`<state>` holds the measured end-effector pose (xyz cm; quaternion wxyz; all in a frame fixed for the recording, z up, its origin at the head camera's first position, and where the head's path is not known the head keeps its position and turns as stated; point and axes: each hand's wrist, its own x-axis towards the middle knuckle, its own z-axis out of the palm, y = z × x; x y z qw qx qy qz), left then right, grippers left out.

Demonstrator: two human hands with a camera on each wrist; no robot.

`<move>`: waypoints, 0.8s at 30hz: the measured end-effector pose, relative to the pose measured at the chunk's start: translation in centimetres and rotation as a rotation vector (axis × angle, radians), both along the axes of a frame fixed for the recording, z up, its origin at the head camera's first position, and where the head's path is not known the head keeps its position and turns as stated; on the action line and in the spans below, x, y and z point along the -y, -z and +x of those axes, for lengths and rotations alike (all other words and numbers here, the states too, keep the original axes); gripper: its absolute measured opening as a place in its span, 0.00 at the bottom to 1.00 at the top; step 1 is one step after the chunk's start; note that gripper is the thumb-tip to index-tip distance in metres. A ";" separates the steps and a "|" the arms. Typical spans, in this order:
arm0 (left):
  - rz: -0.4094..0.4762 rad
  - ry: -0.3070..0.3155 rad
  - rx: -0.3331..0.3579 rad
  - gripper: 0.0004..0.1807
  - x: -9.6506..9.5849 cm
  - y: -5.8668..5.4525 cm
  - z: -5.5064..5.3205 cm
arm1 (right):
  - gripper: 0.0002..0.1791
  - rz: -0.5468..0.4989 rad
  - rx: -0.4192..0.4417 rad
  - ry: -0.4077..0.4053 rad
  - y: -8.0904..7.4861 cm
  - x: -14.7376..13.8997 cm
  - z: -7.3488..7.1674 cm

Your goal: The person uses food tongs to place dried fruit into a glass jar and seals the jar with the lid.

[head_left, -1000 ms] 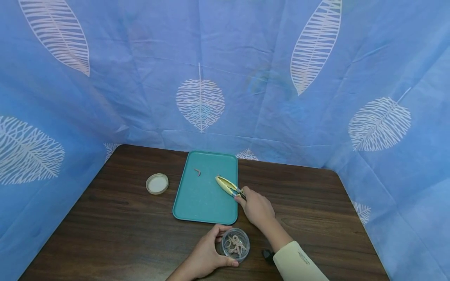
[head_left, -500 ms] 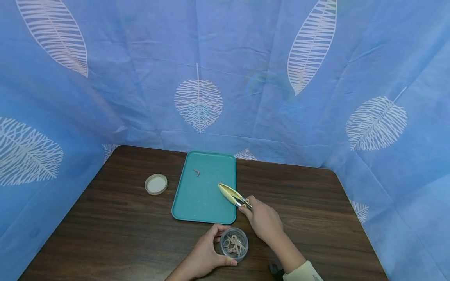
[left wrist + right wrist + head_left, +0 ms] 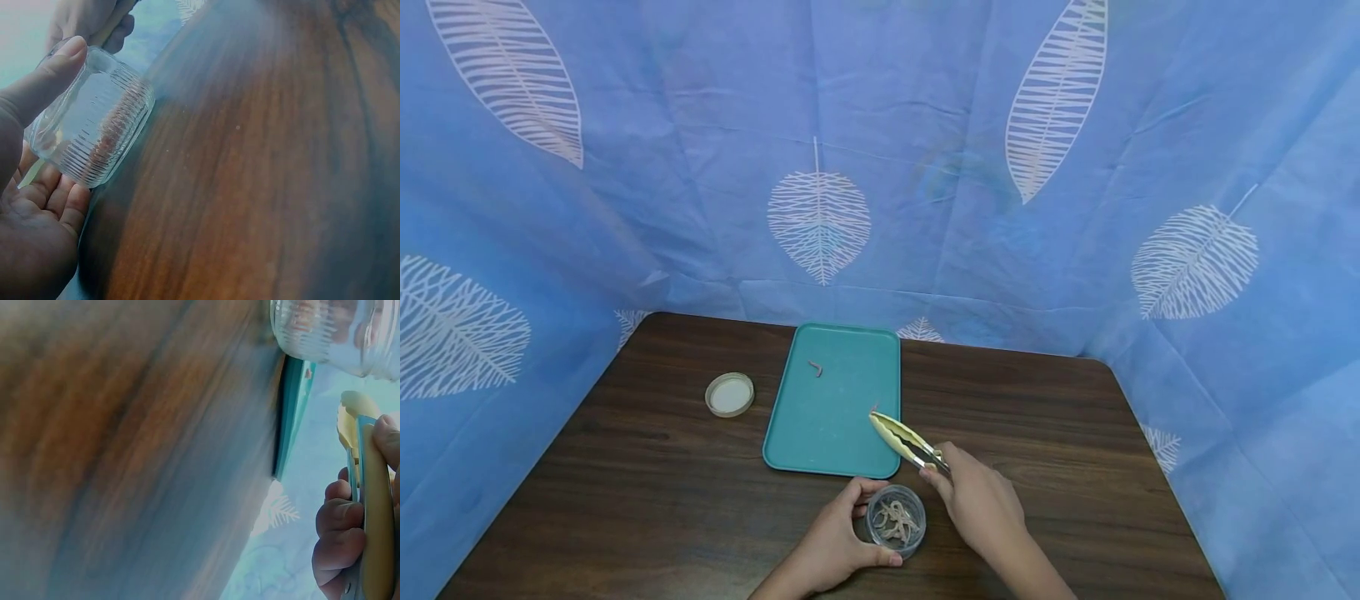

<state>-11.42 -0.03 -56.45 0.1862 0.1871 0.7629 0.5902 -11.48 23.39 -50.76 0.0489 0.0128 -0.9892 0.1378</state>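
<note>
My left hand [image 3: 837,537] holds a clear jar [image 3: 915,550], fingers and thumb curled round its sides. Inside the jar lie several pale worm-like strips [image 3: 897,521]; the left wrist view shows its ribbed wall [image 3: 94,125]. My right hand [image 3: 985,500] grips yellow tongs [image 3: 897,433] with metal arms, also seen in the right wrist view as tongs [image 3: 378,512] with a pale scalloped tip. A small pinkish worm-like strip [image 3: 874,409] shows at the tongs' tip, over the tray's right side. Another pinkish strip [image 3: 816,368] lies on the teal tray [image 3: 827,425].
An upturned round lid [image 3: 730,395] sits left of the tray on the dark wooden table [image 3: 647,467]. Behind and beside the table hangs a blue cloth [image 3: 917,225] with white leaf prints. The jar stands just in front of the tray's near edge.
My right hand has drawn the tongs toward me and slightly right, the small strip moving along at their tip. The left hand keeps its hold on the jar.
</note>
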 end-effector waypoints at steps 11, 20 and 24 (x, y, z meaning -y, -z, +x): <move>-0.012 -0.003 -0.022 0.45 0.0 0.3 0.0 | 0.13 -0.025 0.050 0.033 -0.7 -0.5 2.6; -0.005 -0.001 -0.001 0.45 -0.1 0.0 0.1 | 0.13 -0.066 0.123 0.077 -0.6 -1.6 5.1; -0.003 -0.003 0.006 0.45 -0.1 -0.1 0.2 | 0.16 -0.089 0.127 0.087 -1.1 -1.7 6.2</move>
